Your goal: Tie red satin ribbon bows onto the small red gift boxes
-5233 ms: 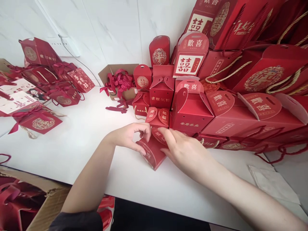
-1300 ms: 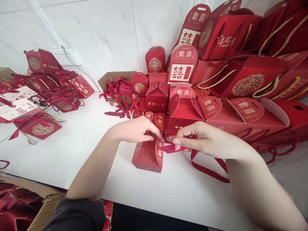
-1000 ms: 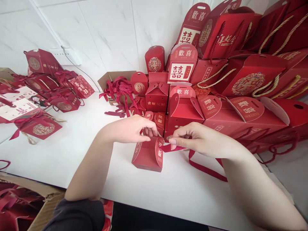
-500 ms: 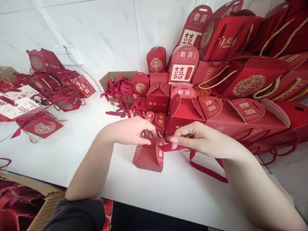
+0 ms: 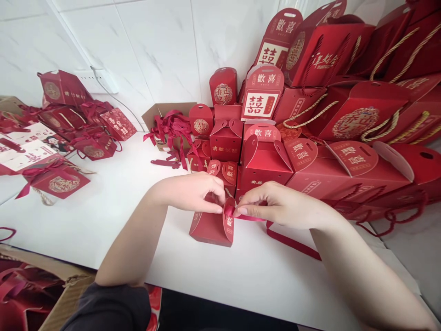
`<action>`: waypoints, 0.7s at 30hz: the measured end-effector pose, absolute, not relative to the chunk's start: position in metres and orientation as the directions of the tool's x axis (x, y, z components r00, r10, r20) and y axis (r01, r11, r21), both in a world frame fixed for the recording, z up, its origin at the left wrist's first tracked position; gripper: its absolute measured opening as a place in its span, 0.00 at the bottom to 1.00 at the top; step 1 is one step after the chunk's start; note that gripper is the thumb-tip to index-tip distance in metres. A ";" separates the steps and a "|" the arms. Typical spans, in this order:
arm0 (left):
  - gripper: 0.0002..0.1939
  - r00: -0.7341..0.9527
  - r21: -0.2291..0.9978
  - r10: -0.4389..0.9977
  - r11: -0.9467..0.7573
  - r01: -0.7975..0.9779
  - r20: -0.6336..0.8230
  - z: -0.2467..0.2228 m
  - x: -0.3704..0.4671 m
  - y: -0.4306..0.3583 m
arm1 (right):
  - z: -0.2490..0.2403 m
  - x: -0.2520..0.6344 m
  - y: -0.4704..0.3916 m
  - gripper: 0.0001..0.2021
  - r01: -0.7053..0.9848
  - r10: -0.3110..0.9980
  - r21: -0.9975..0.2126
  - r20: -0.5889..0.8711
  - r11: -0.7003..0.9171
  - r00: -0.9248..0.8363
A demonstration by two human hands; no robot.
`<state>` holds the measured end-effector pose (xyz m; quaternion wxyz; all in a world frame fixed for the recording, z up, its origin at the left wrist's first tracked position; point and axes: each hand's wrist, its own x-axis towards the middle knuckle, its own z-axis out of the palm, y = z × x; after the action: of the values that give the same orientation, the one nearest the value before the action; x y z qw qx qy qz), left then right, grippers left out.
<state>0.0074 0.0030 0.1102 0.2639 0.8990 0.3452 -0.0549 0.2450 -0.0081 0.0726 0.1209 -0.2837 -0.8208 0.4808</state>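
A small red gift box stands on the white table, its two rounded flaps raised. Dark red ribbon lies at the slot of the box's right flap. My right hand pinches this ribbon between thumb and forefinger, just outside that flap. From there the ribbon's tail loops under my right wrist onto the table. Over the box, my left hand has thumb and fingers curled together at the inner side of the same flap. What lies between those fingertips is hidden.
Stacked red gift boxes and larger gift bags crowd the back and right. A cardboard box of ribbons stands by the wall. Finished-looking boxes with bows sit at left. At lower left is an open carton of red items.
My left hand has shifted right, from the box's middle to the right flap. My right hand has moved left with the ribbon, up to the flap's slot. The box stays in place.
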 end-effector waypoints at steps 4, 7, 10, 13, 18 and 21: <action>0.08 0.759 0.492 0.576 -0.587 0.643 -0.304 0.111 0.006 0.006 | 0.071 0.244 -0.008 0.20 0.351 0.525 -0.821 -0.075 0.450 -0.848; 0.08 0.741 0.489 0.594 -0.568 0.662 -0.313 0.115 0.002 0.005 | 0.071 0.247 -0.007 0.20 0.359 0.509 -0.790 -0.070 0.498 -0.858; 0.07 0.714 0.477 0.638 -0.552 0.685 -0.288 0.121 -0.006 0.004 | 0.070 0.248 -0.007 0.20 0.361 0.520 -0.777 -0.051 0.516 -0.853; 0.07 0.662 0.456 0.719 -0.527 0.717 -0.211 0.128 -0.014 0.003 | 0.068 0.247 -0.007 0.18 0.361 0.530 -0.772 -0.038 0.522 -0.847; 0.15 0.535 0.461 0.820 -0.401 0.792 -0.205 0.124 -0.022 -0.001 | 0.067 0.246 -0.003 0.15 0.375 0.553 -0.761 -0.026 0.529 -0.833; 0.26 0.501 0.499 0.847 -0.362 0.788 -0.176 0.108 -0.024 -0.010 | 0.065 0.248 -0.001 0.10 0.358 0.527 -0.739 -0.004 0.571 -0.850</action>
<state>-0.0241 -0.0102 0.1080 0.2693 0.8234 0.4963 0.0555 0.2476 -0.0010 0.0654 0.1088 -0.2515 -0.8795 0.3891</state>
